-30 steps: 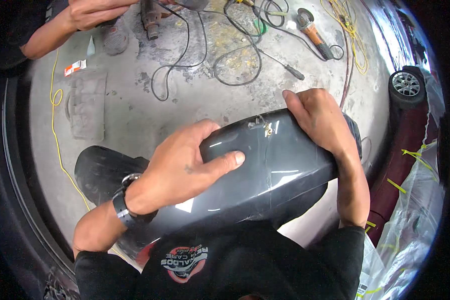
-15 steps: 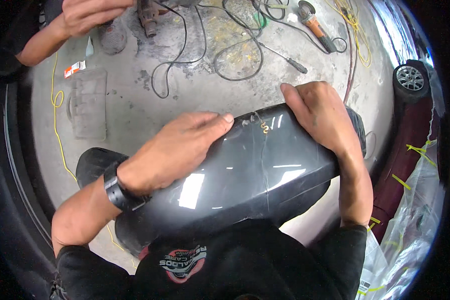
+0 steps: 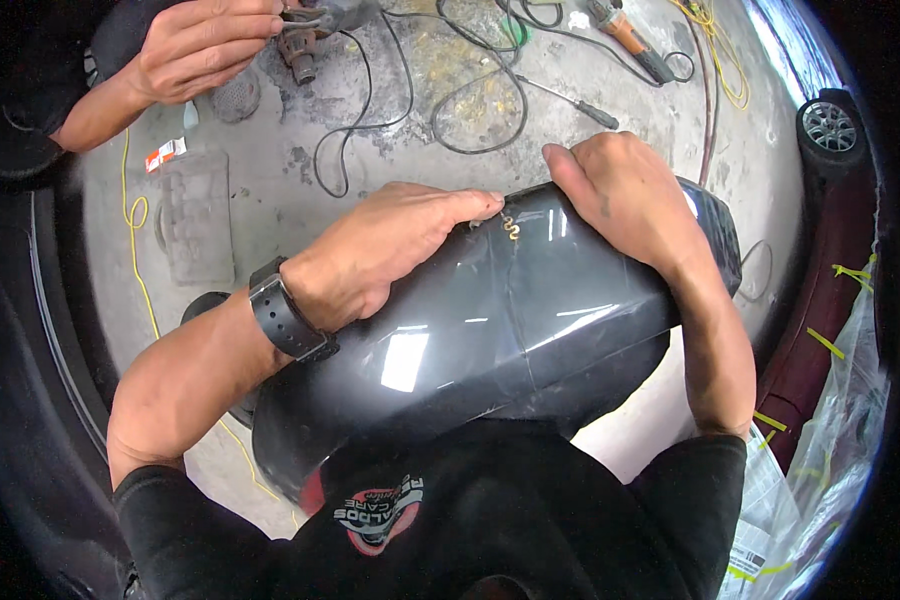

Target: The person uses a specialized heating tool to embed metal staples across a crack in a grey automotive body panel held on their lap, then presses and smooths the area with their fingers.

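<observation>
A glossy dark grey car bumper [image 3: 450, 330] lies across my front, with a crack running over it from the far edge towards me. A small wavy brass-coloured staple [image 3: 512, 228] sits at the far end of that crack. Just left of the staple, my left hand [image 3: 395, 235] grips the far edge, its thumb along the top by the crack and its fingertips hidden beyond the rim. To the right of the crack, my right hand [image 3: 625, 195] wraps over the same edge, fingers out of sight below.
At the upper left, another person's hand [image 3: 205, 50] is near a heat gun-like tool [image 3: 298, 50] with a black cord. A screwdriver [image 3: 595, 112], orange angle grinder [image 3: 630, 45] and clear plastic case [image 3: 198, 215] lie on the floor. Right stands a dark red car panel [image 3: 810, 330] with plastic sheeting.
My left hand has slid right along the edge, its thumb now close to the staple. My right hand keeps its grip. The other person's hand shows further right and lower.
</observation>
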The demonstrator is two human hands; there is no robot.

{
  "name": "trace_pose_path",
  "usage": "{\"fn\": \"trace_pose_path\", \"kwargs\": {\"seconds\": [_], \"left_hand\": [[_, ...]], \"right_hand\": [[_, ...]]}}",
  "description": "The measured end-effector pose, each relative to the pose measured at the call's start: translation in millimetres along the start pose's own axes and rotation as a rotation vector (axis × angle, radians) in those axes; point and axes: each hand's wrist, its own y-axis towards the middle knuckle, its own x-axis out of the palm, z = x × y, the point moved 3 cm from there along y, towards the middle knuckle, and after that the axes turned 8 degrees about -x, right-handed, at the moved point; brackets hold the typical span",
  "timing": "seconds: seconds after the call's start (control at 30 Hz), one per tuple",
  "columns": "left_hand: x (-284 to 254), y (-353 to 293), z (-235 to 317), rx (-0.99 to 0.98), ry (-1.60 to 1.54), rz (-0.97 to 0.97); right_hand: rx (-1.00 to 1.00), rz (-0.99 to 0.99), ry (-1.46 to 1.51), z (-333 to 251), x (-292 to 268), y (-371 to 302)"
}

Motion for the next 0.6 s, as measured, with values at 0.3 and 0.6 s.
{"fn": "trace_pose_path", "kwargs": {"seconds": [0.3, 0.6], "left_hand": [[-3.3, 9.8, -5.2, -0.063, -0.013, 0.057], [-2.3, 7.7, -6.0, -0.007, 0.032, 0.064]], "right_hand": [[-0.001, -0.017, 0.008, 0.8, 1.0, 1.0], [0.011, -0.027, 0.024, 2.4, 0.9, 0.2]]}}
